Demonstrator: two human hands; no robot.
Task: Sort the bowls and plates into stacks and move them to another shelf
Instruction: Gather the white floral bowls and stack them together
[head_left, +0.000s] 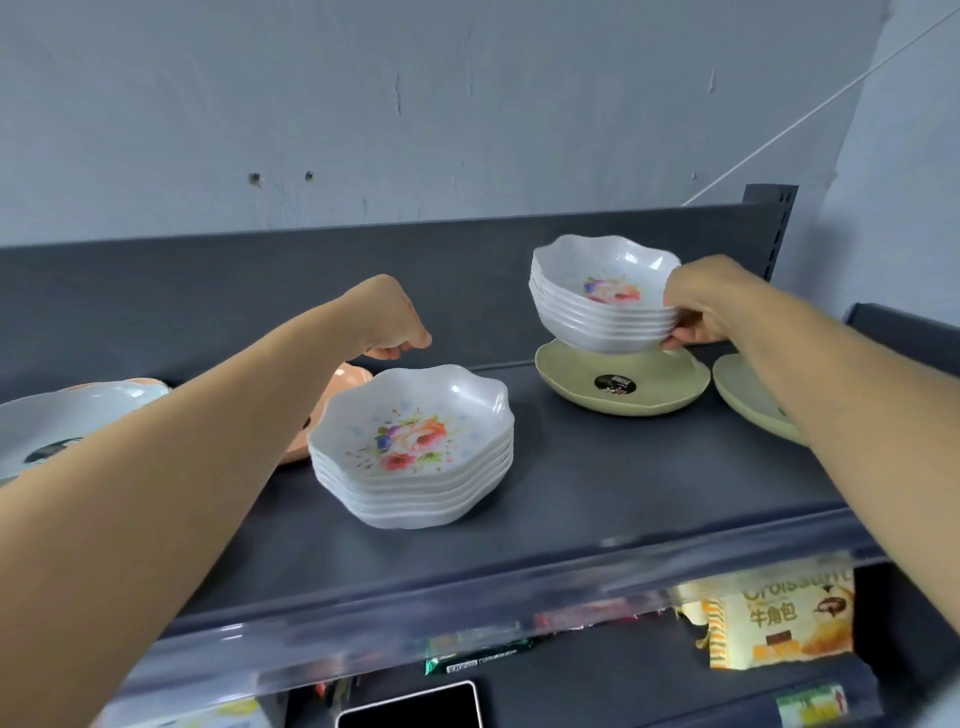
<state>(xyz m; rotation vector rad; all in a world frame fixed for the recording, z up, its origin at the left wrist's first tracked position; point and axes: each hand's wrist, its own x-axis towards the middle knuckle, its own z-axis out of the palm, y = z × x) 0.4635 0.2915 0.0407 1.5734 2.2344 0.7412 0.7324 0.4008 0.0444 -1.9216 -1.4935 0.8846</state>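
A stack of several white floral bowls (415, 452) stands in the middle of the dark shelf (597, 483). My right hand (698, 304) grips the right side of a second stack of white floral bowls (602, 296), held just above a green plate (623, 387). My left hand (389, 319) hovers behind the middle stack, fingers curled, nothing visible in it. An orange plate (345, 382) lies partly hidden under my left forearm. Another green plate (748, 395) sits at the right, partly covered by my right arm.
A pale plate with a dark label (67, 421) lies at the far left. The shelf has a raised back wall (260, 291) and a clear front lip (467, 608). Below, snack packets, including a croissant bag (779, 618), fill the lower shelf.
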